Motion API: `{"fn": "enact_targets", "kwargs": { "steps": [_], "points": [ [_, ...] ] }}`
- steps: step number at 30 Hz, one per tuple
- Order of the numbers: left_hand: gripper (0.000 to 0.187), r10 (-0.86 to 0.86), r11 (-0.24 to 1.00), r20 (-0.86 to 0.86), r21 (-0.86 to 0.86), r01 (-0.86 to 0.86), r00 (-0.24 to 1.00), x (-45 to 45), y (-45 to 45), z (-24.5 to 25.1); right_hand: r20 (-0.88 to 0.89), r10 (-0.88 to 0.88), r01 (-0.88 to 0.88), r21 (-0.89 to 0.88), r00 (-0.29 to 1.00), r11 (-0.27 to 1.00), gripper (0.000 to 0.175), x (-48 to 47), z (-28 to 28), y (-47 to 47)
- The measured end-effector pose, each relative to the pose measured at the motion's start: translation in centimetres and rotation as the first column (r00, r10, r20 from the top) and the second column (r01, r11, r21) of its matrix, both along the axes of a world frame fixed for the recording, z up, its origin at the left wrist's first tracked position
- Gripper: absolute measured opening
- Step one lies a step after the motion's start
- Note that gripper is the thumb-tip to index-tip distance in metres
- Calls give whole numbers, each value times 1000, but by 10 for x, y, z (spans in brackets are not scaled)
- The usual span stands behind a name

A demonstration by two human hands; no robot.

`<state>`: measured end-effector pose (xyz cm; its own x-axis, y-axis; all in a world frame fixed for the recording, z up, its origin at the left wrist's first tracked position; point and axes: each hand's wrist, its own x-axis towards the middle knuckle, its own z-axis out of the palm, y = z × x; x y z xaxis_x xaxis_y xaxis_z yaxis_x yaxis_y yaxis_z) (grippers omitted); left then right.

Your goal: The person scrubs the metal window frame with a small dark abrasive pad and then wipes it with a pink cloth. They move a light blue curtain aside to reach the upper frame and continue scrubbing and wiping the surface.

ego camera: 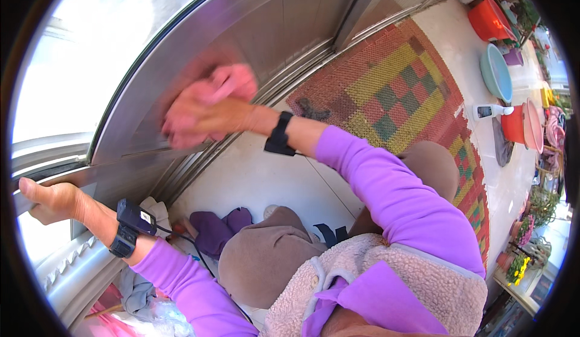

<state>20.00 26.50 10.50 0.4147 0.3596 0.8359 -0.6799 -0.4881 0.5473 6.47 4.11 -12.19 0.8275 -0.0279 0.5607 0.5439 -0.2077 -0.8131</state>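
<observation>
My right hand (217,117), blurred, holds a bunched pink cloth (235,81) against the lower metal panel (290,24) of a glazed door. The cloth covers part of the palm and fingers. At the far left, my left hand (52,198) is closed around the edge of the door frame (86,174); most of its fingers are hidden. Bright glass (104,42) fills the door above the panel. Both wrists wear black straps, and a small black device (136,217) with a cable sits on the left one.
A metal floor track (272,81) runs below the panel. Beside it lies a woven checkered mat (385,96) on pale tiles. Basins (496,72), a spray bottle (491,111) and potted plants stand right. Purple cloth (213,232) and plastic bags (167,319) lie near my legs.
</observation>
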Motion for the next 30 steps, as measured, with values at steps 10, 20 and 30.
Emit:
{"fn": "enact_targets", "kwargs": {
  "steps": [10, 20, 30],
  "points": [
    [93, -105, 994, 102, 51, 100, 989, -18, -24, 1, -223, -952, 876, 474, 211, 84, 56, -10, -76, -159],
    [102, 104, 989, 105, 91, -114, 989, 16, 11, -1, -675, -535, 653, 707, 508, -272, 45, -9, -130, -199],
    [92, 200, 973, 67, 106, -206, 977, 16, 20, 0, -756, -516, 655, 632, 403, -414, 58, -6, -154, -186]
  ]
}}
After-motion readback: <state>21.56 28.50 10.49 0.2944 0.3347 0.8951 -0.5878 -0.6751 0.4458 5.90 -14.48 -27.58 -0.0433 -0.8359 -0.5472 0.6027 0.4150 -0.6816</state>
